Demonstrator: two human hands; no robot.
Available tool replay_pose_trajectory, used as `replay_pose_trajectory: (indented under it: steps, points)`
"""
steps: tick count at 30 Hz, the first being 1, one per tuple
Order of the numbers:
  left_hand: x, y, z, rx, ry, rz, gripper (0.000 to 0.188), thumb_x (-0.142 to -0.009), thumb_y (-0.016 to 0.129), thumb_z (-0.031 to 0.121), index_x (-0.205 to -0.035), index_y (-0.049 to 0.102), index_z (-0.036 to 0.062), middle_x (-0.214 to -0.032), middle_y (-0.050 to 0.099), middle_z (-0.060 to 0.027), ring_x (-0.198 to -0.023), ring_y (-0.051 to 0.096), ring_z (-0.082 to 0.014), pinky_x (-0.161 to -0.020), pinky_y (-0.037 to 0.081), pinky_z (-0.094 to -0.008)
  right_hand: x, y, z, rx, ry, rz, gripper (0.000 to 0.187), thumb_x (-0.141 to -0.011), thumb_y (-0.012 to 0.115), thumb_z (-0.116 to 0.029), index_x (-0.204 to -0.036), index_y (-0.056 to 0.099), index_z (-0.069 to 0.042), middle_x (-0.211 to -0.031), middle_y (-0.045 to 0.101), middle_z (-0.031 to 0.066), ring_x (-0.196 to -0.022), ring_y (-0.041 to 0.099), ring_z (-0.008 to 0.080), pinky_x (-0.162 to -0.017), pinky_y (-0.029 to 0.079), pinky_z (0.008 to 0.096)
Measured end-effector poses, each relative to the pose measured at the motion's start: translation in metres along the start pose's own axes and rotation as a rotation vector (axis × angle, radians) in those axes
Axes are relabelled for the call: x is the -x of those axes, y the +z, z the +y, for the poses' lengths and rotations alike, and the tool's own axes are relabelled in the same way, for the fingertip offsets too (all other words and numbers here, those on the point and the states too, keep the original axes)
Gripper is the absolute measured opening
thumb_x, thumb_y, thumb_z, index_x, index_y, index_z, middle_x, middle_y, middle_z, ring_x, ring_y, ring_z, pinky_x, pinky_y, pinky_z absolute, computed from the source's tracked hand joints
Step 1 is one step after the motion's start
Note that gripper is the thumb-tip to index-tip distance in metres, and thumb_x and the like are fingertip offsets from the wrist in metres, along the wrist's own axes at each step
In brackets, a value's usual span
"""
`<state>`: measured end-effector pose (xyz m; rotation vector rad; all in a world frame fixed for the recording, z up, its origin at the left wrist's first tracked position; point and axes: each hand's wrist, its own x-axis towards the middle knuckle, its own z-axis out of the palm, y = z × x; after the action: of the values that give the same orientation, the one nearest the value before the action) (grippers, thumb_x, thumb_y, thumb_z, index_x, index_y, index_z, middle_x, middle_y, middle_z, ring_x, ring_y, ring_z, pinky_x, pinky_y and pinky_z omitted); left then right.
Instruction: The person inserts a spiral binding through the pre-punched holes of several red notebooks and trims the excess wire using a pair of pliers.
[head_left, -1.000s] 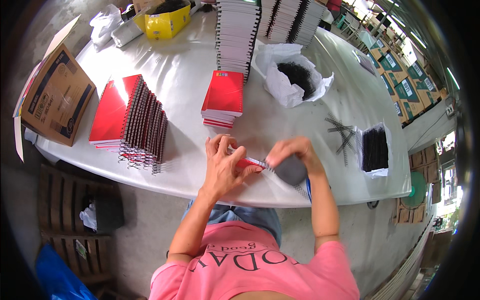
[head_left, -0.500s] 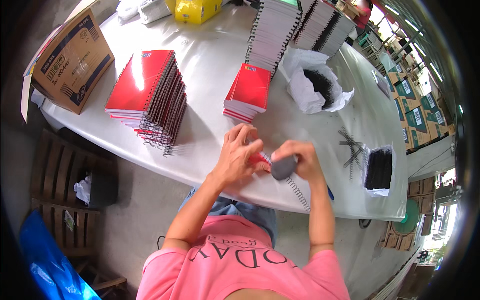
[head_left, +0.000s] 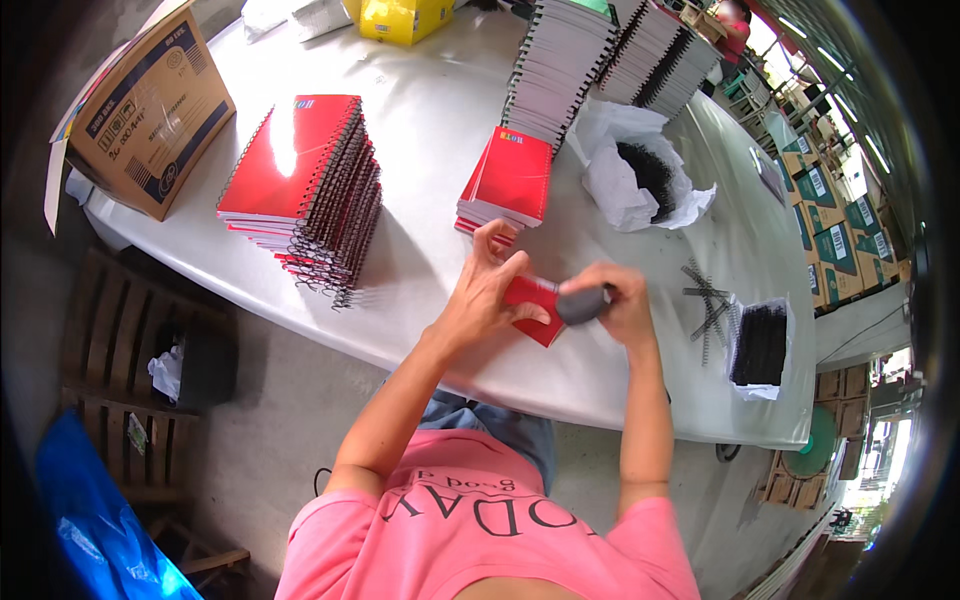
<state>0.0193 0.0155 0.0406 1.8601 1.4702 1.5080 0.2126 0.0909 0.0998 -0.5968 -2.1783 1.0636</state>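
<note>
My left hand (head_left: pixel 487 292) is closed around a small red notebook (head_left: pixel 537 308), its thumb across the cover and its fingers behind. Against the notebook's right edge, my right hand (head_left: pixel 618 300) grips a dark grey rounded tool (head_left: pixel 585 305); its exact kind does not show, and part of it is hidden by my fingers. Just beyond my left hand lies a short stack of red-covered notebooks (head_left: pixel 507 180) with no coil visible along their edges. On the left stands a taller pile of red spiral notebooks (head_left: pixel 300 180) with dark coils.
Loose black coils (head_left: pixel 708 305) lie to the right, beside a white box of black coils (head_left: pixel 758 345). Crumpled white paper (head_left: pixel 610 180) holds more coils behind. Tall stacks of spiral notebooks (head_left: pixel 560 65) stand at the back. A cardboard box (head_left: pixel 155 120) is at far left.
The notebook has turned so more of its red cover shows. My right hand and the grey tool moved slightly right and up. The loose coil end that hung below them is no longer visible.
</note>
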Motion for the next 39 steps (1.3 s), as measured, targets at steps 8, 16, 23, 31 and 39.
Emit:
replay_pose_trajectory:
  steps: [8, 16, 23, 31, 39]
  points:
    - [0.014, -0.013, 0.008, 0.018, 0.013, -0.094, 0.051, -0.057, 0.086, 0.038, -0.086, 0.057, 0.0079, -0.121, 0.03, -0.0181, -0.109, 0.036, -0.0334, -0.087, 0.042, -0.0421, 0.01, -0.008, 0.003, -0.297, 0.038, -0.164, 0.028, -0.062, 0.064, 0.015, -0.084, 0.072, -0.001, -0.081, 0.068, 0.0103, -0.075, 0.063, 0.0157, -0.067, 0.049, 0.0263]
    - [0.018, -0.008, 0.006, 0.131, -0.03, -0.07, 0.046, -0.061, 0.085, 0.036, -0.086, 0.059, 0.0086, -0.121, 0.031, -0.0177, -0.115, 0.03, -0.032, -0.09, 0.038, -0.0416, 0.017, 0.015, -0.003, -0.492, -0.11, -0.02, 0.016, -0.068, 0.068, 0.007, -0.081, 0.071, 0.0, -0.08, 0.068, 0.0114, -0.075, 0.065, 0.0183, -0.069, 0.051, 0.0279]
    - [0.018, 0.001, 0.0, -0.012, 0.042, -0.03, 0.034, -0.068, 0.081, 0.035, -0.088, 0.067, 0.0124, -0.117, 0.038, -0.0139, -0.113, 0.031, -0.0298, -0.085, 0.038, -0.0393, 0.019, -0.026, -0.003, -0.243, -0.096, 0.254, 0.022, -0.072, 0.067, 0.002, -0.094, 0.069, 0.0, -0.083, 0.067, 0.0127, -0.077, 0.065, 0.0189, -0.073, 0.051, 0.0286]
    - [0.033, 0.012, 0.022, -0.106, -0.046, 0.187, 0.024, -0.07, 0.08, 0.021, -0.088, 0.067, 0.0133, -0.114, 0.036, -0.0178, -0.108, 0.031, -0.03, -0.079, 0.038, -0.037, 0.033, -0.036, -0.022, 0.611, 0.259, 0.196, 0.048, -0.08, 0.067, -0.009, -0.127, 0.055, -0.013, -0.105, 0.064, 0.0112, -0.089, 0.062, 0.0252, -0.083, 0.048, 0.0378]
    - [0.035, 0.021, 0.022, -0.269, 0.009, 0.159, 0.032, -0.069, 0.076, 0.007, -0.097, 0.064, 0.0143, -0.113, 0.04, -0.017, -0.109, 0.031, -0.032, -0.076, 0.037, -0.0384, 0.02, 0.031, -0.041, 0.642, -0.009, 0.081, 0.031, -0.075, 0.07, -0.008, -0.105, 0.064, -0.01, -0.086, 0.065, 0.0039, -0.088, 0.061, 0.0245, -0.084, 0.046, 0.0375]
